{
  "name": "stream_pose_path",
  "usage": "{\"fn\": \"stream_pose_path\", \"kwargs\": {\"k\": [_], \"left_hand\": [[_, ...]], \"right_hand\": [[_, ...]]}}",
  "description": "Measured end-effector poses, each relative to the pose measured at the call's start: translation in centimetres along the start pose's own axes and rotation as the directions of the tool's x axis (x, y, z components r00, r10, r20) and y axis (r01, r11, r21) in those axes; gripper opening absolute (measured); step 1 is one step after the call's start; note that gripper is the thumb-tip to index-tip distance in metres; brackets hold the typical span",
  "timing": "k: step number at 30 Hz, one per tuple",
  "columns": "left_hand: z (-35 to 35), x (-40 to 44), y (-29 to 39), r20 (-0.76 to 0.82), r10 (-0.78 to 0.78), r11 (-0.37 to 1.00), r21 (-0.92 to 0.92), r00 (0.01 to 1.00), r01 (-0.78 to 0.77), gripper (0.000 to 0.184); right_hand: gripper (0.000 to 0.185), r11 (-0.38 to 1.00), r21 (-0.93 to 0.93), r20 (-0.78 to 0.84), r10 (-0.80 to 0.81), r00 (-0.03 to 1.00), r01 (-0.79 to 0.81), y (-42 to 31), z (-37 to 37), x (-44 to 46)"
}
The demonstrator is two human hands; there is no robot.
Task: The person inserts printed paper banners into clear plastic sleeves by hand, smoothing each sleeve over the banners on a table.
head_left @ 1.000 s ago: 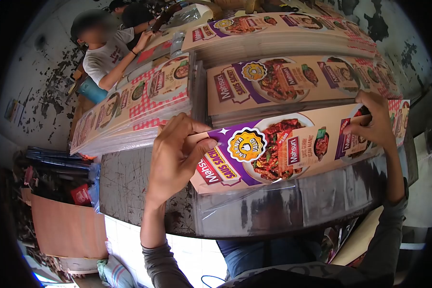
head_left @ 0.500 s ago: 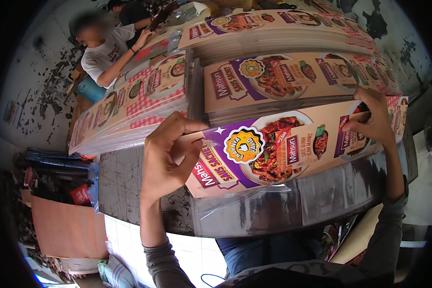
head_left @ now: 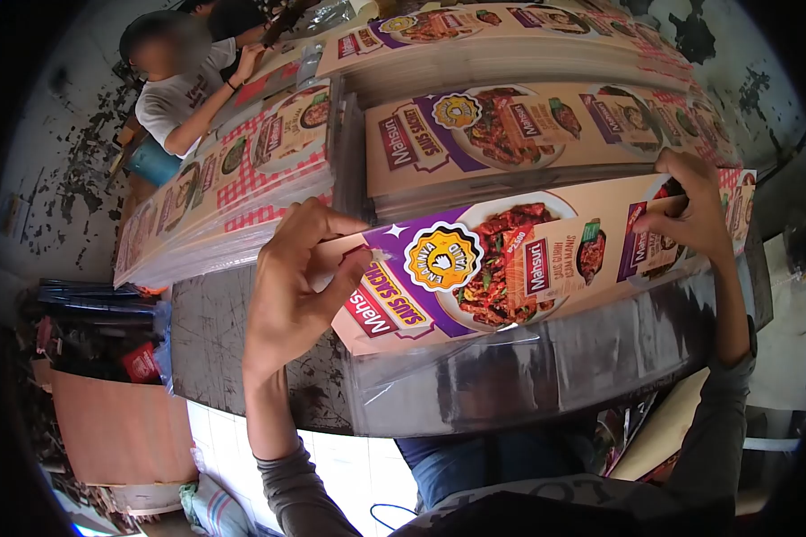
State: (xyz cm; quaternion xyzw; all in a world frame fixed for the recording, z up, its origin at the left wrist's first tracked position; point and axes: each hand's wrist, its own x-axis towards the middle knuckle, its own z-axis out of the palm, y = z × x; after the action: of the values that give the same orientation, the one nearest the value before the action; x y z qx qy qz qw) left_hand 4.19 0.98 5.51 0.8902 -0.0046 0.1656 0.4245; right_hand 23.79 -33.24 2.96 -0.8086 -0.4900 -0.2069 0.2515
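A long printed cardboard sheet (head_left: 548,302) with Mahsuri sauce pictures is held tilted above the table. Its left end is pinched between the thumb and fingers of my left hand (head_left: 297,282). Near the other end, my right hand (head_left: 691,208) grips the top edge, thumb on the printed face. Clear plastic sleeves (head_left: 510,387) lie under and in front of the sheet, along the table's near edge. Just behind it rises a stack of matching sheets (head_left: 501,143), which look wrapped in plastic.
More stacked sheets stand at the left (head_left: 233,183) and the back (head_left: 510,58). The dark worn table (head_left: 215,345) has a curved front edge. Across the table, a person in a white shirt (head_left: 184,107) works beside another person. A brown board (head_left: 121,430) stands lower left.
The whole view has shifted slightly, so most things appear a little further left and up. Both hands keep their hold on the cardboard sheet, whose tilt looks nearly the same.
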Motion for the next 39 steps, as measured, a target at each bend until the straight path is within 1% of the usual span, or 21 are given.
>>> {"fn": "stream_pose_path", "kwargs": {"k": [1,5,7,8,10,14,17,19,20,22,23,25,28,32,35,38,39], "left_hand": [[-0.1,0.0,0.0,0.004,0.006,1.000,0.031,1.000,-0.006,0.018],[0.2,0.1,-0.4,0.002,0.023,1.000,0.013,1.000,-0.023,0.017],[0.4,0.1,-1.0,-0.023,0.013,0.997,-0.081,1.000,-0.015,0.016],[0.5,0.0,-0.9,-0.021,0.013,0.997,-0.081,1.000,-0.014,0.016],[0.7,-0.1,-0.7,-0.066,-0.075,0.996,-0.051,0.995,0.072,0.016],[1.0,-0.1,-0.8,-0.082,-0.079,0.995,-0.066,0.993,0.074,0.018],[0.9,0.1,-0.4,-0.069,-0.122,0.991,-0.070,0.990,0.117,0.016],[0.8,0.1,-0.3,-0.055,-0.078,0.945,-0.322,0.995,0.057,0.013],[0.6,0.1,-0.3,-0.055,-0.078,0.946,-0.319,0.995,0.057,0.013],[0.1,0.0,-0.4,-0.003,-0.001,0.981,-0.191,1.000,0.000,0.015],[0.0,0.0,-0.4,-0.004,0.000,0.981,-0.192,1.000,-0.001,0.015],[-0.2,-0.1,-0.4,0.031,0.039,0.998,-0.041,0.999,-0.037,0.018],[0.0,-0.1,-0.4,0.012,0.007,0.995,-0.097,1.000,-0.006,0.018],[0.0,-0.2,0.1,0.011,0.022,0.997,-0.077,1.000,-0.021,0.016],[0.1,-0.2,0.3,0.006,-0.015,0.995,-0.102,1.000,0.016,0.014],[0.5,-0.3,-0.3,-0.021,-0.013,0.998,-0.062,1.000,0.011,0.013],[0.9,-0.5,-0.3,-0.070,-0.049,0.995,-0.091,0.996,0.042,0.014]], "right_hand": [[0.058,1.000,-0.011,-0.006,-0.023,1.000,0.023,0.0,0.0,0.0],[0.057,1.000,-0.017,0.031,-0.013,0.999,0.013,-0.3,-0.2,0.1],[0.055,0.999,0.005,-0.027,-0.050,0.998,0.050,-0.2,0.1,0.1],[0.055,0.999,0.005,-0.026,-0.049,0.998,0.049,-0.3,0.1,0.1],[0.054,0.998,0.056,-0.016,0.000,1.000,0.001,-0.4,0.1,0.1],[0.054,0.999,0.049,0.003,-0.016,1.000,0.016,-0.6,-0.1,0.4],[0.053,0.999,0.010,0.028,-0.031,0.999,0.031,-0.4,-0.2,0.4],[0.053,0.997,0.079,-0.018,0.013,1.000,-0.011,-0.2,0.4,0.1],[0.053,0.997,0.080,-0.020,0.012,1.000,-0.011,-0.2,0.3,0.1],[0.054,0.999,0.026,0.011,-0.032,0.999,0.032,-0.2,0.0,0.3],[0.054,0.999,0.025,0.011,-0.033,0.999,0.032,-0.2,0.0,0.3],[0.055,0.999,0.018,-0.003,-0.030,1.000,0.030,-0.2,0.1,0.2],[0.055,0.999,0.047,-0.006,-0.006,1.000,0.006,-0.4,0.2,0.3],[0.056,0.998,0.059,-0.002,0.007,1.000,-0.007,-0.5,0.1,0.2],[0.056,1.000,0.027,-0.012,-0.012,1.000,0.012,-0.3,0.2,0.1],[0.056,1.000,0.017,-0.021,-0.005,1.000,0.005,-0.4,0.2,0.1],[0.056,1.000,0.021,-0.020,-0.002,1.000,0.003,-0.4,0.2,0.1]]}}
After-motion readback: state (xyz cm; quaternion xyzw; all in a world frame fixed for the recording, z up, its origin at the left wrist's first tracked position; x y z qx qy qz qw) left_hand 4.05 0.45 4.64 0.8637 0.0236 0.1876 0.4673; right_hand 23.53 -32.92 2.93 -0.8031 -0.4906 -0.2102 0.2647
